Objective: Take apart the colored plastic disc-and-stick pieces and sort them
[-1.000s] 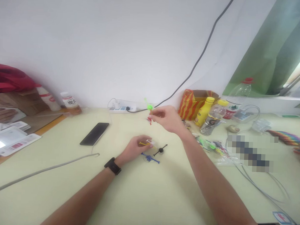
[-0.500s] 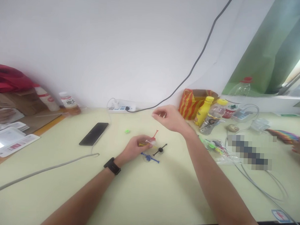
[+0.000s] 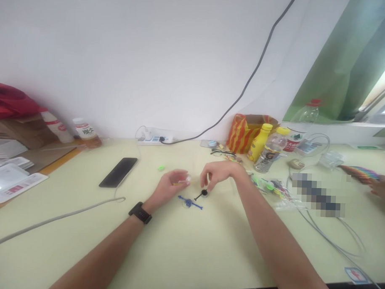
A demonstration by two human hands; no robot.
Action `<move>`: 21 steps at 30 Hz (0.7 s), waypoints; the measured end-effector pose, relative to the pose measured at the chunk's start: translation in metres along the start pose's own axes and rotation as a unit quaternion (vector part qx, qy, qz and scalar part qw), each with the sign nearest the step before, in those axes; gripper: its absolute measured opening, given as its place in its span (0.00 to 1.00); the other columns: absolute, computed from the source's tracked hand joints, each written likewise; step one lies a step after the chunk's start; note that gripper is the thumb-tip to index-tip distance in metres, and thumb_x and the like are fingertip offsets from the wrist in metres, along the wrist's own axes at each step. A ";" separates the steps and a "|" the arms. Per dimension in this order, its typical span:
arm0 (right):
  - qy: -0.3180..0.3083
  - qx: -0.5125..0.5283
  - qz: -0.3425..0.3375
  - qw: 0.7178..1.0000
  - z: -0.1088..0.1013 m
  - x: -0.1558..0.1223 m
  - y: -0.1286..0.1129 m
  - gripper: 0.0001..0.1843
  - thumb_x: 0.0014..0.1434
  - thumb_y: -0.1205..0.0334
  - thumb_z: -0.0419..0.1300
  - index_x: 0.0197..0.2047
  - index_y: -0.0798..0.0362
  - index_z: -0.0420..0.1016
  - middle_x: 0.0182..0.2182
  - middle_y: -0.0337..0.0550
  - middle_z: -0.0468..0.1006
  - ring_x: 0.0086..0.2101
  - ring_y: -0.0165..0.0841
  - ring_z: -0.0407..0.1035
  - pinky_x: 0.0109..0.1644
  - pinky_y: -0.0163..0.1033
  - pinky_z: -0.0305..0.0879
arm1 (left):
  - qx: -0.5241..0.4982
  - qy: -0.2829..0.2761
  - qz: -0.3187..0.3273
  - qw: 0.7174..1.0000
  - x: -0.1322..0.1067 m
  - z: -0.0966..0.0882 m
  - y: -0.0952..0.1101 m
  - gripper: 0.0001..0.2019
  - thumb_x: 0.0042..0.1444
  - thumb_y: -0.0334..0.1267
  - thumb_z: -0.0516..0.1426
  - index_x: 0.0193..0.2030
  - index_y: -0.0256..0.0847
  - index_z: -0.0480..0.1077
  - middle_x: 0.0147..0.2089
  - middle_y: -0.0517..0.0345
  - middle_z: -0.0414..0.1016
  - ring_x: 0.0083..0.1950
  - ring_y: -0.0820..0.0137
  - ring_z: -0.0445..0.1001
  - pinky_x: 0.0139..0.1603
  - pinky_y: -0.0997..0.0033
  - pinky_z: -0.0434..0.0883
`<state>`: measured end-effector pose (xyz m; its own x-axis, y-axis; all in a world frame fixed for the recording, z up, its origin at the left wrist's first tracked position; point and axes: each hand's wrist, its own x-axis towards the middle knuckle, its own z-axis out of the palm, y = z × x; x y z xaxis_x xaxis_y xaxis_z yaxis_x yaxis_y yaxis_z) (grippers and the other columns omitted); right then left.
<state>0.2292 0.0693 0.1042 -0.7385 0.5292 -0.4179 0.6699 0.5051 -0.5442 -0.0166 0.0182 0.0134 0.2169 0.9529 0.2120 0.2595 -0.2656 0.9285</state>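
Observation:
My left hand [image 3: 170,186], with a black watch on its wrist, is closed on small arrow spinners whose white, red and yellow bits show between thumb and fingers. The fingers hide most of them. To its right, my right hand [image 3: 219,174] reaches down with bent fingers, their tips at the upper end of a black arrow spinner [image 3: 204,193]. That end of the arrow is hidden behind the fingertips. A blue arrow spinner [image 3: 188,203] on a clear round base lies flat on the table between and below the hands.
Beyond my left hand lie a small green piece [image 3: 161,168] and a phone [image 3: 118,172]. Glasses [image 3: 223,152], a striped bag [image 3: 240,135] and bottles [image 3: 269,150] stand behind my right hand. Colourful plastic pieces [image 3: 269,186] lie right; another person's hand [image 3: 383,187] is at the edge.
My right hand has come down from above the table to the black arrow spinner. My left hand has shifted slightly left, and the red arrow no longer sticks up from it.

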 end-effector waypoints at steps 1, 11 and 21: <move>-0.015 -0.005 -0.001 1.000 0.003 0.006 -0.004 0.19 0.44 0.54 0.74 0.41 0.49 0.86 0.40 0.39 0.85 0.38 0.34 0.74 0.38 0.33 0.64 | 0.000 -0.001 0.000 1.000 0.001 0.000 -0.001 0.26 0.52 0.52 0.69 0.52 0.39 0.76 0.51 0.45 0.83 0.54 0.54 0.81 0.56 0.52 0.78; 0.012 -0.046 0.038 0.998 0.006 0.008 -0.010 0.14 0.46 0.60 0.70 0.40 0.50 0.85 0.37 0.39 0.84 0.34 0.32 0.73 0.34 0.33 0.61 | 0.043 -0.039 -0.013 0.998 -0.001 -0.002 -0.003 0.26 0.56 0.54 0.67 0.55 0.40 0.75 0.46 0.47 0.84 0.46 0.57 0.83 0.46 0.60 0.79; -0.039 -0.052 0.046 0.997 0.008 0.016 -0.010 0.10 0.49 0.61 0.70 0.36 0.54 0.82 0.34 0.40 0.83 0.33 0.32 0.73 0.32 0.32 0.62 | 0.047 -0.045 -0.014 0.998 -0.001 -0.001 -0.002 0.25 0.57 0.55 0.65 0.55 0.41 0.76 0.46 0.48 0.84 0.45 0.58 0.82 0.45 0.61 0.79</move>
<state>0.2098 0.0672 0.0967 -0.6751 0.5233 -0.5199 0.7359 0.5273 -0.4248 -0.0184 0.0181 0.0120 0.2902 0.9446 0.1536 0.3531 -0.2549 0.9002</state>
